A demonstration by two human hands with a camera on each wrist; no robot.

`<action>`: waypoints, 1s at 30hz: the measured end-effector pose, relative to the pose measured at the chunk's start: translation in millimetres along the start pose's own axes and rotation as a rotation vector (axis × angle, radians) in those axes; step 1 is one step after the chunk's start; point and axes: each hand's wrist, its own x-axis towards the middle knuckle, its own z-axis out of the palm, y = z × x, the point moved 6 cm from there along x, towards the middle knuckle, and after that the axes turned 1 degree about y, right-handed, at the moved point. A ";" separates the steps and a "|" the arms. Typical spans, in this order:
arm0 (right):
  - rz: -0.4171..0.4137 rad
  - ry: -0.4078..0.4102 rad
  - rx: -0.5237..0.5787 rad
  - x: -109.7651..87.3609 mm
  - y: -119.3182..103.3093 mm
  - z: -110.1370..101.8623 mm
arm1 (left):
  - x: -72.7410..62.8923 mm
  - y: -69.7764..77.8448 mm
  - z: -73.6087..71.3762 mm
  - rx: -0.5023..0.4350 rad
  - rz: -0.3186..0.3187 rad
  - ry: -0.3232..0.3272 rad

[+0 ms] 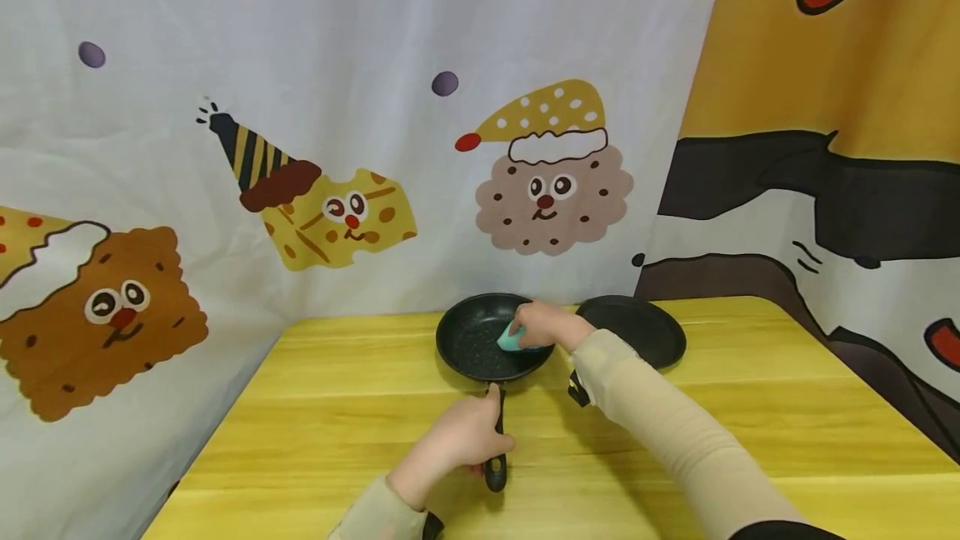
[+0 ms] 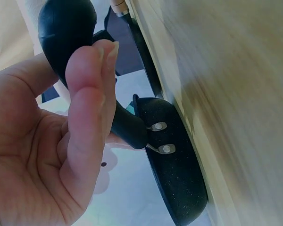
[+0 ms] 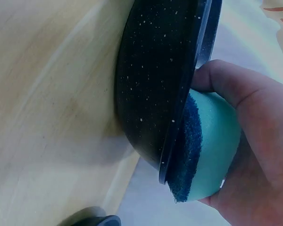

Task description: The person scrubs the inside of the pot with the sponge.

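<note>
A black speckled frying pan [image 1: 472, 336] sits on the wooden table, its handle [image 1: 496, 473] pointing toward me. My left hand [image 1: 465, 432] holds that handle, thumb lying along the top; in the left wrist view the fingers wrap around it below two metal rivets on the pan's wall. My right hand [image 1: 542, 322] grips a turquoise sponge [image 1: 511, 339] at the right side of the pan's inside. The right wrist view shows the sponge's dark blue scouring layer [image 3: 186, 155] against the pan's rim, thumb on one side of the sponge.
Behind my right forearm lies a flat black round pan [image 1: 645, 327] on the table [image 1: 337, 407]. A wooden handle [image 2: 119, 6] shows beside it in the left wrist view. A white curtain [image 1: 360, 65] with cartoon prints hangs along the table's far edge.
</note>
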 end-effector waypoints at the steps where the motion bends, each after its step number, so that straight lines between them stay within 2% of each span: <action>1: 0.007 -0.006 0.000 -0.3 0.2 -0.2 | -0.3 0.4 -0.4 0.004 0.001 0.001; 12: 0.020 -0.118 -0.006 -7.0 -3.6 -5.1 | -0.2 2.2 -1.7 0.029 -0.017 0.009; 20: -0.038 -0.072 0.010 -9.9 0.7 0.6 | 0.4 1.4 0.1 0.044 -0.025 0.013; 30: -0.050 -0.083 0.069 -12.3 0.3 2.1 | -1.6 3.3 -0.9 0.050 -0.032 0.011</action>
